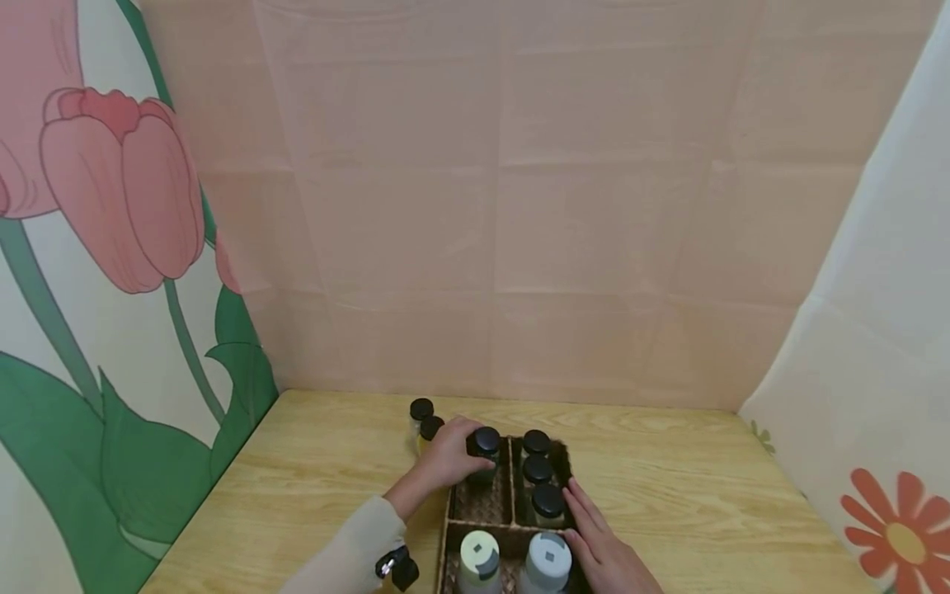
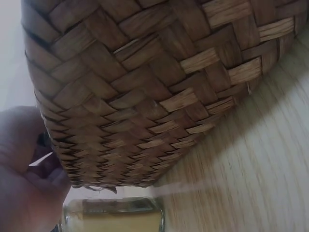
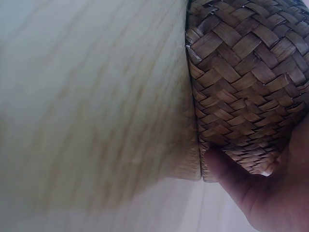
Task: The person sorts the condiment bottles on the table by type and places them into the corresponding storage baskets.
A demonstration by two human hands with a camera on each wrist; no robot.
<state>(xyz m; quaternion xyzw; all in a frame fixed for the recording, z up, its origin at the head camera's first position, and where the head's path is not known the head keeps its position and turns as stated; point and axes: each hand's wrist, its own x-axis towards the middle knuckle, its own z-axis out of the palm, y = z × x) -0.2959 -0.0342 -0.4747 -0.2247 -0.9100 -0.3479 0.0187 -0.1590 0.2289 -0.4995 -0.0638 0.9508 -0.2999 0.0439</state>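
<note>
A woven basket (image 1: 446, 551) with dividers stands on the table. My left hand (image 1: 448, 452) reaches over its far left corner and grips a small black-capped bottle (image 1: 486, 440) at the far left compartment, thumb on the near side. Whether the bottle touches the compartment floor is hidden. My right hand (image 1: 607, 544) rests along the basket's right side, fingers fairly straight; in the right wrist view a finger (image 3: 224, 166) touches the woven outer wall (image 3: 246, 92). Three black-capped bottles (image 1: 538, 469) stand in a row in the far right compartment.
Two more black-capped bottles (image 1: 420, 409) stand on the table (image 1: 668, 470) behind my left hand; a glass one with yellowish contents (image 2: 116, 217) shows in the left wrist view. Two larger bottles, one with a pale yellow-green cap (image 1: 478, 551) and one whitish (image 1: 549, 559), occupy the near compartment.
</note>
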